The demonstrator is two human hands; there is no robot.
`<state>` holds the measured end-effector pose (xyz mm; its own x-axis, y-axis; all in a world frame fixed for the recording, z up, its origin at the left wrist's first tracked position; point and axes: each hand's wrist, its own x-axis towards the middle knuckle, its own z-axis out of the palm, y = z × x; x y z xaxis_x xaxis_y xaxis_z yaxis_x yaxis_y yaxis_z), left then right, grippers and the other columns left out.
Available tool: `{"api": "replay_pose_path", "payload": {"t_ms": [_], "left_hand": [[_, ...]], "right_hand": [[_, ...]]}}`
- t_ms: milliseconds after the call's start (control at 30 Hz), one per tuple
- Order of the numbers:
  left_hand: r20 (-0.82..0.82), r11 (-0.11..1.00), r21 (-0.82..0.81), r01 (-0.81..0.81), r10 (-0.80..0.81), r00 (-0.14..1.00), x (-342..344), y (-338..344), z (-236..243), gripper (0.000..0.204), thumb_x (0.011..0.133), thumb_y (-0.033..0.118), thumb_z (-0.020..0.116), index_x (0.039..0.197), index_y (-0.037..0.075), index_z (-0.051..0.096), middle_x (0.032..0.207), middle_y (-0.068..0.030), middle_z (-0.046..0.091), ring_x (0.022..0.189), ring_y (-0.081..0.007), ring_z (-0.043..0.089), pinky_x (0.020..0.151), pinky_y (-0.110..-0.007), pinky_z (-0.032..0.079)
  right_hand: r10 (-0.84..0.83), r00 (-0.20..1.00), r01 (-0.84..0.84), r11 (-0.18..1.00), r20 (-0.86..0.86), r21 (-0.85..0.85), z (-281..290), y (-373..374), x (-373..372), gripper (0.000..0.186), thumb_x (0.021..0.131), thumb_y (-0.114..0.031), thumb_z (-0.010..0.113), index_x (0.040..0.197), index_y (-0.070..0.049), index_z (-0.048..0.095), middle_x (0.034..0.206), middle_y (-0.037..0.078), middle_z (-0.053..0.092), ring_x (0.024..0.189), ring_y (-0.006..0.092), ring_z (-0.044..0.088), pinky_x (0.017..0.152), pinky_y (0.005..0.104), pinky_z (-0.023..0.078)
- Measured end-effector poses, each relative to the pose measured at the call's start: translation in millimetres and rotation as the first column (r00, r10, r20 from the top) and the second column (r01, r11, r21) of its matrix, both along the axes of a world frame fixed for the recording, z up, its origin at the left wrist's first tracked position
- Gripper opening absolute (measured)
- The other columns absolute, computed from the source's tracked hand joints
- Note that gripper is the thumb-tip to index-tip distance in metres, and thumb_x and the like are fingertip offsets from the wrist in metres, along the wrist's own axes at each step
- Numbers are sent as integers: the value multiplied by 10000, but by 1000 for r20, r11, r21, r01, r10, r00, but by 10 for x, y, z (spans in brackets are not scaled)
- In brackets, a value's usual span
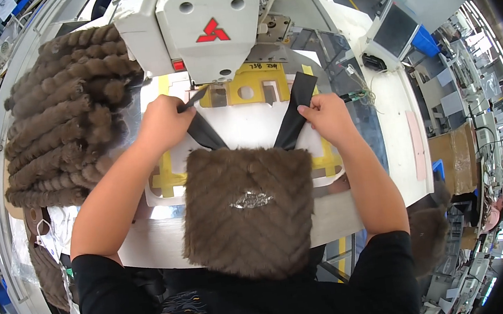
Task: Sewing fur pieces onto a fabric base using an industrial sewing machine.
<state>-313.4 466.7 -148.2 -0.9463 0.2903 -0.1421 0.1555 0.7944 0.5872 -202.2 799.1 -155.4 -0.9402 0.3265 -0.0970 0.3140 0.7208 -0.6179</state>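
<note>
Dead ahead, bold as you like, a red emblem sits on the white sewing-machine head in front of me: three angular blocks meeting at a centre, one reaching up, two spreading low to either side! Down below it, along the upper edge of the yellow template, I've got dark figures, two short groups side by side, clear enough to read! And way off, upper left, a pale sheet carries dark marking, too small for me to make out.

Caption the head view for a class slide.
Two hands hold black straps extending from a brown fur piece near a sewing machine.
</note>
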Motion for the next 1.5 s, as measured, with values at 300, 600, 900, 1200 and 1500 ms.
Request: {"api": "replay_pose_path", "payload": {"t_ms": [300,600,900,1200,1500], "left_hand": [[-225,948,317,-9,85,971,-767,-145,-613,227,912,179,706,1026,-14,735,848,-212,727,772,-337,725,740,-420,567],[76,770,618,-158,141,987,62,-182,-12,517,956,208,718,1365,-18,497,1244,-148,611,1020,-181,628,865,-344,545],[574,680,631,-373,-87,814,571,-251,63,695,922,133,754,1502,-6,397,1332,-169,564,1073,-197,607,860,-338,528],[150,965,252,68,-109,983,780,-180,76,640,961,112,696,1528,54,405,680,-119,615,614,-190,585,643,-338,494],[-170,956,-131,263,-283,944,437,58,-8,396,957,114,622,1310,-66,610,886,-255,707,820,-443,681,772,-500,545]], "right_hand": [[-7,995,12,998,-98,55,18,155,-664,379,894,-311,773,757,27,669,666,204,636,674,351,658,678,453,515],[-190,981,160,895,-31,-415,177,41,5,505,975,-244,717,1378,14,558,994,104,666,848,178,667,689,360,588],[-156,987,120,540,41,-833,121,-151,551,413,941,-93,716,1307,-23,537,1294,82,546,1048,131,583,820,308,506],[29,993,12,939,112,-345,192,-358,653,372,946,-111,710,1274,-27,557,647,18,563,604,89,491,593,302,419],[76,997,-78,993,26,84,230,-366,196,345,928,-120,677,1249,5,658,753,200,645,702,392,640,698,450,501]]}}
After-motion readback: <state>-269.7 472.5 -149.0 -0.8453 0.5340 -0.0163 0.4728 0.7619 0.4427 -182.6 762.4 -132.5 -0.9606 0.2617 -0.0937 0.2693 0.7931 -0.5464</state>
